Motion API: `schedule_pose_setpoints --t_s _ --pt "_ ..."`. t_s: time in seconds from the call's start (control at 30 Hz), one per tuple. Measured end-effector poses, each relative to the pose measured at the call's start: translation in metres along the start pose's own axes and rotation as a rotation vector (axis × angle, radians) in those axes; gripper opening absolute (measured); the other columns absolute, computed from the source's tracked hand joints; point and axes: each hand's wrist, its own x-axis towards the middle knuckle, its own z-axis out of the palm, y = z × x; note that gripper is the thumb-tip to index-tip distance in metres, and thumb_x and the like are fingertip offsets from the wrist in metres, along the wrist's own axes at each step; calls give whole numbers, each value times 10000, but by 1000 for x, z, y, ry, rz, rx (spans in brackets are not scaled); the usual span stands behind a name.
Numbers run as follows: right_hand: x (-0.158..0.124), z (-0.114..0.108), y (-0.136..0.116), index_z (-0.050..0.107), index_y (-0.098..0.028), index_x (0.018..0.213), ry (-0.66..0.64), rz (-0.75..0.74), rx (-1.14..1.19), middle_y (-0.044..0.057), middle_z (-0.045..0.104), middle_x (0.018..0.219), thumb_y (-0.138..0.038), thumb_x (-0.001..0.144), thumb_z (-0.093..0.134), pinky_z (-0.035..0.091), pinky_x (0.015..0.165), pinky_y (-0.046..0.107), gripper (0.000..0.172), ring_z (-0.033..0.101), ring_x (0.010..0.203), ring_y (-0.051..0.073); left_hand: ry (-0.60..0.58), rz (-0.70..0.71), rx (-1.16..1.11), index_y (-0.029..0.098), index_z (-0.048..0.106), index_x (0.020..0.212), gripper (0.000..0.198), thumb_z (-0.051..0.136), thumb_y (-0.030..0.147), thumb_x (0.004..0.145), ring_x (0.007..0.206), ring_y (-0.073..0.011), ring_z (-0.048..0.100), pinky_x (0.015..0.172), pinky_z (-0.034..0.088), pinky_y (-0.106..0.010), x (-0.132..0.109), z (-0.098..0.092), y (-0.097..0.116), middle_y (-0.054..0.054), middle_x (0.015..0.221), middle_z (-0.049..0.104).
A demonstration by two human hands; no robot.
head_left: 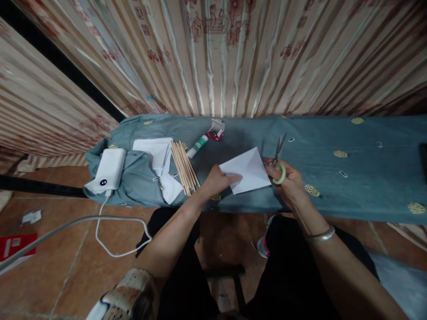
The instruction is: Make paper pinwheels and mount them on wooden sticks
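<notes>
Now one sheet (248,171) (left hand (216,180)), one scissors (278,155) (right hand (291,181)).

This looks like a room in a home, set up for handicraft rather than a workshop. Patterned, striped curtains (233,58) hang across the whole top of the frame. Below them a low table is draped in a blue-green cloth (367,169) with round yellow motifs. The floor (66,266) at the lower left is reddish tile. On the cloth lie craft items: sticks (185,169), a glue stick (197,146), a small box (216,131), scissors (278,153) and paper (248,171). A white power bank (108,171) sits at the left end, its cable (110,249) trailing to the floor.
</notes>
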Motion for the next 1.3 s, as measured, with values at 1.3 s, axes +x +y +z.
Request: schedule_pose_setpoints --t_s 1.3 --pt "-43 19 16 717 -191 956 -514 99 -221 55 706 718 -624 699 742 481 543 274 505 604 594 154 410 -24 -529 173 656 828 270 805 315 654 737 -184 667 641 539 -285 6 -13 30 -28 767 707"
